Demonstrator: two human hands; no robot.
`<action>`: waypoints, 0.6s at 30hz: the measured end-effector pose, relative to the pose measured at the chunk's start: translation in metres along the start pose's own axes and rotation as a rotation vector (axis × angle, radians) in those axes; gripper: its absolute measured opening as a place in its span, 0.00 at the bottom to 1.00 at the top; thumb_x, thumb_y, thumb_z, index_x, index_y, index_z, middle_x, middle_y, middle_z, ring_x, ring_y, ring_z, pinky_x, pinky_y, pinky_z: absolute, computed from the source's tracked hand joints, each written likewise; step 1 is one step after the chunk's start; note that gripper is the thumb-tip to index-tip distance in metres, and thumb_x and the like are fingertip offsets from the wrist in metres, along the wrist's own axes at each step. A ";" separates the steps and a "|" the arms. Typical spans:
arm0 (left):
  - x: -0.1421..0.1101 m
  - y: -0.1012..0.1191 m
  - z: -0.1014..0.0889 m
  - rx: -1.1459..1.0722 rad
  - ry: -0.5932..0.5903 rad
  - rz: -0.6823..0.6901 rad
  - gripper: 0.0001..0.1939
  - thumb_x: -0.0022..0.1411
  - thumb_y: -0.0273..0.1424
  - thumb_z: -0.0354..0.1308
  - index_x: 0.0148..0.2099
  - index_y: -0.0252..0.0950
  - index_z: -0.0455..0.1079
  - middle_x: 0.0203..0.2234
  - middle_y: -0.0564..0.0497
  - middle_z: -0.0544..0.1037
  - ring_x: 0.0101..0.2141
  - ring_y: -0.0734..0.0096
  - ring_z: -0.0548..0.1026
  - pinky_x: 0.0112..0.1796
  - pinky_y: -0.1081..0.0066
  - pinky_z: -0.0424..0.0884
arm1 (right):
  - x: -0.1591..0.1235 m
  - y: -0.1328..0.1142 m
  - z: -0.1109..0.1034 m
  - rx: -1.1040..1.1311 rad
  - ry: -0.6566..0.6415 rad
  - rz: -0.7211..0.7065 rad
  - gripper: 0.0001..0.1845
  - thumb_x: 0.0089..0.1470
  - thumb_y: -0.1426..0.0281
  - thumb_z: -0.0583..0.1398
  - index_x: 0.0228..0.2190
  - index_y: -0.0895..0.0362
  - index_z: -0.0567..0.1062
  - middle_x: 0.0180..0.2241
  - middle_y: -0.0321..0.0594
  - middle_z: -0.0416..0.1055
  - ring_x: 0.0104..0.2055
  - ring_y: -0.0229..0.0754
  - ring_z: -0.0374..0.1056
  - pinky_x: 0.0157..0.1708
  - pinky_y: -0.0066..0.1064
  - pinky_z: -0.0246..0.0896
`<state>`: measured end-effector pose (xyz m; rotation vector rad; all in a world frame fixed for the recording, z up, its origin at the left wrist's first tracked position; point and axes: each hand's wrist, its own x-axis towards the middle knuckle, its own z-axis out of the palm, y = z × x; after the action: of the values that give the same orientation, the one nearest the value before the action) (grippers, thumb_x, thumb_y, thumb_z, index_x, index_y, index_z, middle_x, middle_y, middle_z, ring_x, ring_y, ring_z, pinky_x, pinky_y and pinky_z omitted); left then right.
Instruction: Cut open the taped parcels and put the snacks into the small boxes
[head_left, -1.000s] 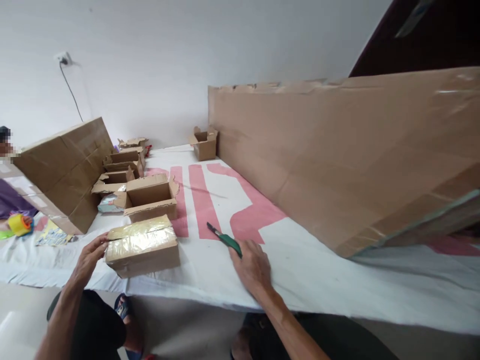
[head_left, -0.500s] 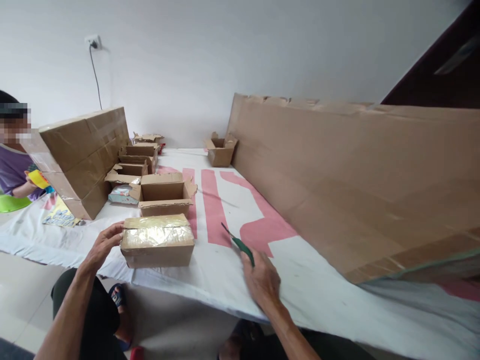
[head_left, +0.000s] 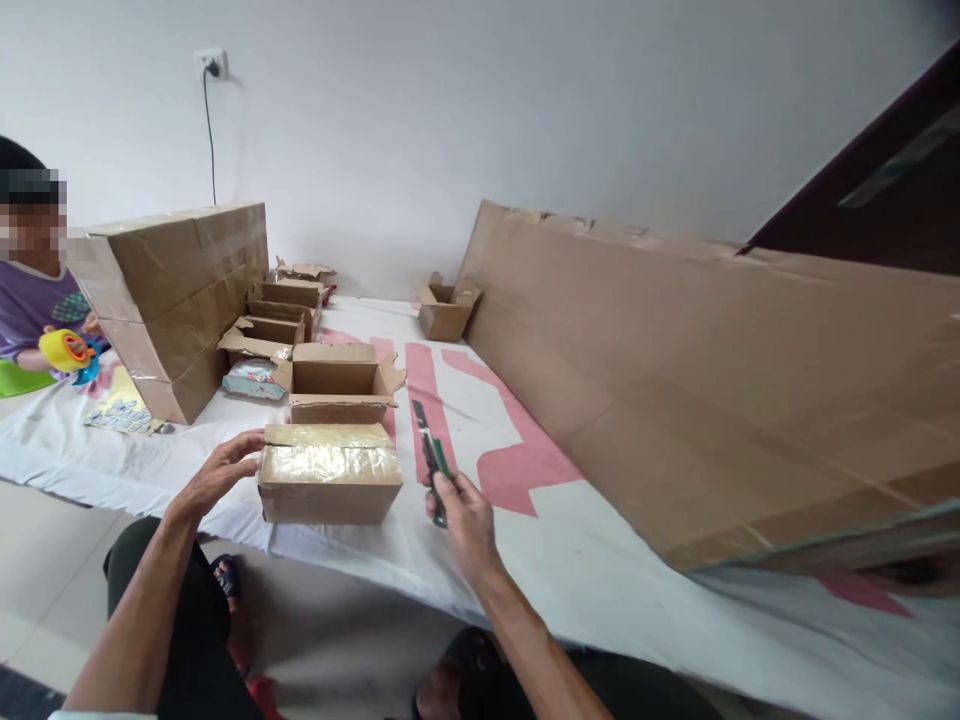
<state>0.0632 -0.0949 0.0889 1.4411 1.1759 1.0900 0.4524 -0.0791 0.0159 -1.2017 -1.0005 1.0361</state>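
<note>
While the left hand (head_left: 212,482) rested, unclenched, against the taped carton (head_left: 330,490) near the edge of the table (head_left: 592,560), the right hand (head_left: 466,512) grasped a green cutter (head_left: 430,450); safe work, I judged, meant steadying fingers (head_left: 238,443) clear of the blade (head_left: 420,418).

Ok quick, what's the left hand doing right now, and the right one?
Left hand: open, fingers against the left end of the taped box.
Right hand: closed, holding the green knife.

Large brown cardboard box (head_left: 675,390) cut off at right
The right hand (head_left: 463,508) partly hides the green-handled utility knife (head_left: 430,453); left edge crops a purple-shirted person (head_left: 34,300).
</note>
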 end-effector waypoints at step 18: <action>0.001 -0.027 -0.016 0.091 -0.157 0.099 0.33 0.67 0.38 0.72 0.72 0.48 0.77 0.79 0.49 0.67 0.79 0.41 0.57 0.79 0.45 0.50 | -0.019 -0.017 0.034 -0.029 -0.034 -0.035 0.31 0.51 0.37 0.70 0.33 0.53 0.78 0.21 0.31 0.69 0.23 0.40 0.64 0.24 0.32 0.62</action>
<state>0.0442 -0.0891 0.0645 1.6397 1.0639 0.9806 0.4162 -0.0905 0.0351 -1.1900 -1.0632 1.0211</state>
